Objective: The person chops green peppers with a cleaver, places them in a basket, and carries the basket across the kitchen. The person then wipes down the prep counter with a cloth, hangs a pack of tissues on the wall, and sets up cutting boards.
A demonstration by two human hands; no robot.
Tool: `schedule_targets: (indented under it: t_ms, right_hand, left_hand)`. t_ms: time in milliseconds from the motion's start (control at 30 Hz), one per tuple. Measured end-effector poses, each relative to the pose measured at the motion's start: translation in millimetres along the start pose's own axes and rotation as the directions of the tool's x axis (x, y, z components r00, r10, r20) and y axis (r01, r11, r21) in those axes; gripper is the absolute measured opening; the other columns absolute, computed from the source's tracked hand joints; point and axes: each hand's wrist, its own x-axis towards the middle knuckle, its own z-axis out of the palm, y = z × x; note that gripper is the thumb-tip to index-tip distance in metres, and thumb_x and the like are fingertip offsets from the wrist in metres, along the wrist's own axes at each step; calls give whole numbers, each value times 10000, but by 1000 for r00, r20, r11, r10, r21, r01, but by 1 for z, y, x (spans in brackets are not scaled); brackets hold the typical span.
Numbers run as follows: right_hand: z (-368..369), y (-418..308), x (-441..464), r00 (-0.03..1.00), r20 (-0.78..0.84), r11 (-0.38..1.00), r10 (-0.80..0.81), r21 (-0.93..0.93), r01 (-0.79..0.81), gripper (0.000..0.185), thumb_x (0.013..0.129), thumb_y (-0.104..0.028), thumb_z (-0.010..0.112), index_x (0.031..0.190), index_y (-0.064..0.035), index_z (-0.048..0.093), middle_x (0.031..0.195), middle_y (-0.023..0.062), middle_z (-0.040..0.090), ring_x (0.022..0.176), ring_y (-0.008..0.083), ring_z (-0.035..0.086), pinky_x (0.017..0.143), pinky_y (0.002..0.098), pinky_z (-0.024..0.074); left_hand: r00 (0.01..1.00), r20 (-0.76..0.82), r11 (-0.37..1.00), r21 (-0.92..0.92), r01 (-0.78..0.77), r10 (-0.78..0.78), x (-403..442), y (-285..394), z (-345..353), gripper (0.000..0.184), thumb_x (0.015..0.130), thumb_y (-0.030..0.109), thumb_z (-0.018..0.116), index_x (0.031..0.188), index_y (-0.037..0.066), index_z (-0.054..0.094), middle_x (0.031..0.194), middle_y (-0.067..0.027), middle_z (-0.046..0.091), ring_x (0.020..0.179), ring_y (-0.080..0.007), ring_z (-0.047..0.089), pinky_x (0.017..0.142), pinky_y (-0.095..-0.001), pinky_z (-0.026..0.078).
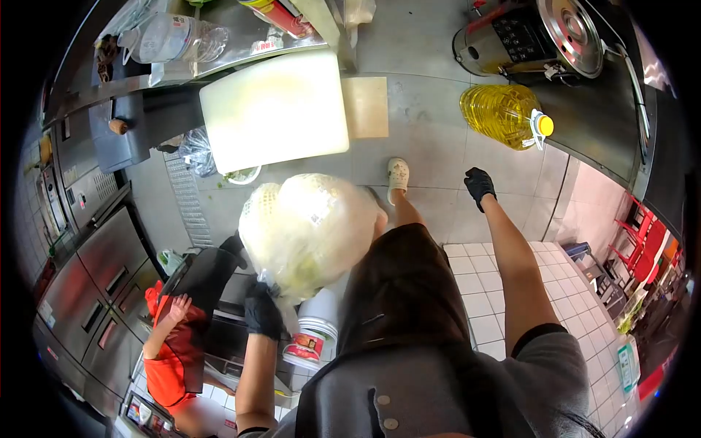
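Observation:
In the head view, a large, bulging translucent plastic bag (314, 226) hangs in front of my legs. Pale contents show through it, greenish near the bottom, but their kind is unclear. My left hand (263, 312), in a black glove, is closed on the gathered lower end of this bag. A white bucket (310, 344) with a red label stands just below that hand. Out to the right, my right hand (480, 185), also black-gloved, has its fingers curled in with nothing seen in them. It is apart from the yellow oil jug (500, 115) above it.
A white cutting board (274, 109) lies ahead on the left, beside a metal shelf with a clear plastic bottle (175, 38). At the right stands a steel pot (504, 44) with a lid. Another person in an orange shirt (169, 376) is close on my left, near steel drawers (109, 274).

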Motion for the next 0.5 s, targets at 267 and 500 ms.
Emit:
schedule_targets:
  t_ms: [267, 500]
  right_hand:
    - [-6, -69, 52, 984, 120, 972, -128, -184, 149, 509, 767, -225, 540, 1240, -59, 447, 1197, 198, 506, 1120, 312, 484, 950, 368, 397]
    - [71, -227, 253, 931, 268, 714, -249, -598, 364, 491, 838, -188, 398, 1316, -92, 343, 1313, 193, 386, 1183, 349, 421, 961, 435, 382]
  left_hand:
    - [997, -69, 999, 13, 41, -40, 135, -112, 15, 216, 858, 213, 480, 943, 32, 563, 757, -34, 525, 679, -149, 471, 630, -279, 387]
    - [961, -271, 999, 18, -44, 48, 230, -251, -10, 126, 851, 175, 487, 828, 63, 538, 674, -12, 482, 651, -113, 431, 570, -285, 365]
